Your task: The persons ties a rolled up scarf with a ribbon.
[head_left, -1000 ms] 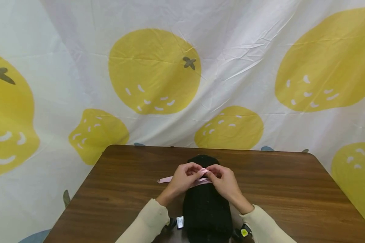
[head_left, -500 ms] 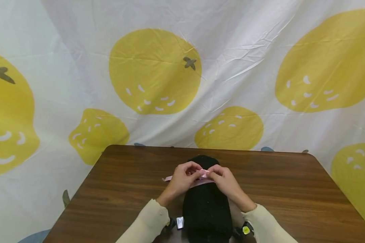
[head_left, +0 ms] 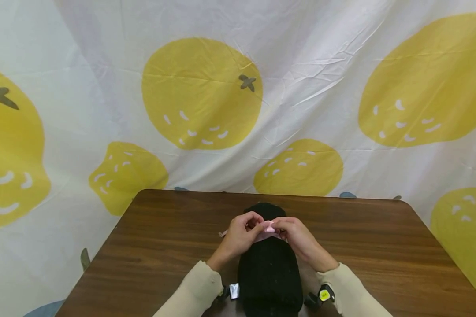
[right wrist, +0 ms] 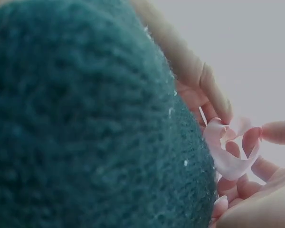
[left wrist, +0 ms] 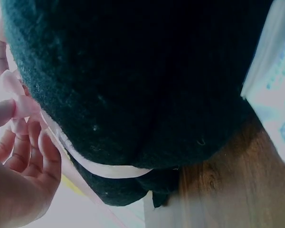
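Observation:
A dark knitted bundle (head_left: 269, 273) lies lengthwise in front of me, narrower at its far end. A pale pink ribbon (left wrist: 116, 171) wraps around it. My left hand (head_left: 238, 235) pinches the ribbon between thumb and fingers over the bundle's far part. Opposite it, my right hand (head_left: 301, 242) pinches the ribbon too, with the fingertips of both hands nearly meeting. Between the fingers the pink ribbon (right wrist: 230, 164) curves in a small loop in the right wrist view. A short ribbon tail (head_left: 222, 234) pokes out left of my left hand.
The brown wooden table (head_left: 174, 246) carries the bundle. A white printed tag (head_left: 234, 291) sticks out at the bundle's left side, near my left sleeve. Behind the table hangs a white cloth (head_left: 301, 53) with yellow fruit prints.
The ribbon tail left of my left hand has shortened, drawing in rightward. My right hand has shifted slightly right and turned, while my left hand stays almost in place.

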Demonstrator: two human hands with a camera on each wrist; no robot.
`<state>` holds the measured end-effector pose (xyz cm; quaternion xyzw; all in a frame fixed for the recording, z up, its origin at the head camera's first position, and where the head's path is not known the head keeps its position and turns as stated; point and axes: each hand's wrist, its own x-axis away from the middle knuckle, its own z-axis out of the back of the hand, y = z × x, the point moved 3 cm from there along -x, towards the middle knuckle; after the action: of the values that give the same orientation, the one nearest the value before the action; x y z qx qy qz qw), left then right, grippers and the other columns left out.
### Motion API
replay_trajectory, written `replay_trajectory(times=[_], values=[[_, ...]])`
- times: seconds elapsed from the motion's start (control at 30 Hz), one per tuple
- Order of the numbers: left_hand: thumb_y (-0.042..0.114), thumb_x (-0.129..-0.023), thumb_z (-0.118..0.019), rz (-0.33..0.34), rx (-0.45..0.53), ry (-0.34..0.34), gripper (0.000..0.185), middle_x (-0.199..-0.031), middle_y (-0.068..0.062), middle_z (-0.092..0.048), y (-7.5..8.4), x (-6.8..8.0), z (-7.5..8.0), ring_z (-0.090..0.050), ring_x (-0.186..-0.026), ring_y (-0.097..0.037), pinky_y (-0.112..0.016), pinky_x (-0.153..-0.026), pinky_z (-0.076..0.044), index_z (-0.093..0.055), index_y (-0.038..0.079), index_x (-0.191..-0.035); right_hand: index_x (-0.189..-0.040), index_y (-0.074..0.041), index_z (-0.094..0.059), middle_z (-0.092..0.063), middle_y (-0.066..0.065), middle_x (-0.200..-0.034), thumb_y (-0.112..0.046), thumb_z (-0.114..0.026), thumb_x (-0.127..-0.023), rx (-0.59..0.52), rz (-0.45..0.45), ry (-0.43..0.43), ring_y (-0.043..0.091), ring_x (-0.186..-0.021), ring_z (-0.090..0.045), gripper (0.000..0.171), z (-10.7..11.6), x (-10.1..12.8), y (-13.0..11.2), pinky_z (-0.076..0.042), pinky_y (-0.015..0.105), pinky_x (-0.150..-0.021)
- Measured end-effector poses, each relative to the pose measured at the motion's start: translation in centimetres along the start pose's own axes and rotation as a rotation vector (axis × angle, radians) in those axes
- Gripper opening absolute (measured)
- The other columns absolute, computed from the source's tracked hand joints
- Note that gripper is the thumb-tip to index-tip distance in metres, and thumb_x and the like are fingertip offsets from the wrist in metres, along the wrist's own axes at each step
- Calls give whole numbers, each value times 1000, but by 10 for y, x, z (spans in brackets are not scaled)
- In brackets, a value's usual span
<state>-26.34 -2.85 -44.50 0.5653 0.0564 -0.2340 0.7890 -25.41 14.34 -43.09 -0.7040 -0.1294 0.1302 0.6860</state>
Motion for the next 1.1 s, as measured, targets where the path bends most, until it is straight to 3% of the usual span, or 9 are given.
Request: replay_trajectory(times=[0.23,0.43,0.53,0.7,0.83,1.1], values=[[20,-94,-68,33,7,4,12,-81,-7,-64,2,0,0,-52,-70,-15,-19,-59,-42,-69,8,-94,-87,-13,-68,-60,-4,-87,-7,-47,-98,-32,74,-74,15,-80,-49,25,1,2,1,-42,27,-74],[13,-95,-67,39,12,-13,13,-80,-15,-63,27,4,5,-51,-68,-18,-19,-59,-40,-68,0,-94,-94,-10,-66,-60,-1,-95,-7,-51,-99,-27,99,-108,17,-87,-51,16,2,2,5,-45,28,-80],[11,-95,-67,19,31,-13,12,-79,-15,-63,37,7,8,-50,-67,-16,-19,-58,-40,-68,-1,-93,-96,-10,-66,-60,0,-97,-10,-55,-99,-11,82,-90,18,-90,-52,11,2,1,8,-46,28,-82],[9,-95,-65,29,40,-13,9,-80,-13,-61,36,9,8,-51,-70,-16,-20,-60,-42,-67,1,-93,-96,-8,-65,-64,1,-100,-12,-62,-97,19,79,-61,19,-95,-57,5,2,0,10,-49,29,-87],[9,-95,-65,54,34,-17,8,-82,-11,-61,32,8,7,-52,-74,-18,-20,-63,-43,-67,2,-93,-97,-5,-64,-65,1,-99,-14,-65,-95,41,80,-45,19,-96,-58,9,2,0,9,-49,30,-89],[6,-94,-65,37,27,-24,6,-82,-11,-62,39,10,10,-53,-73,-19,-20,-63,-44,-68,1,-93,-97,-1,-64,-69,-1,-94,-17,-68,-94,84,88,0,16,-92,-61,16,3,0,13,-52,28,-85]])
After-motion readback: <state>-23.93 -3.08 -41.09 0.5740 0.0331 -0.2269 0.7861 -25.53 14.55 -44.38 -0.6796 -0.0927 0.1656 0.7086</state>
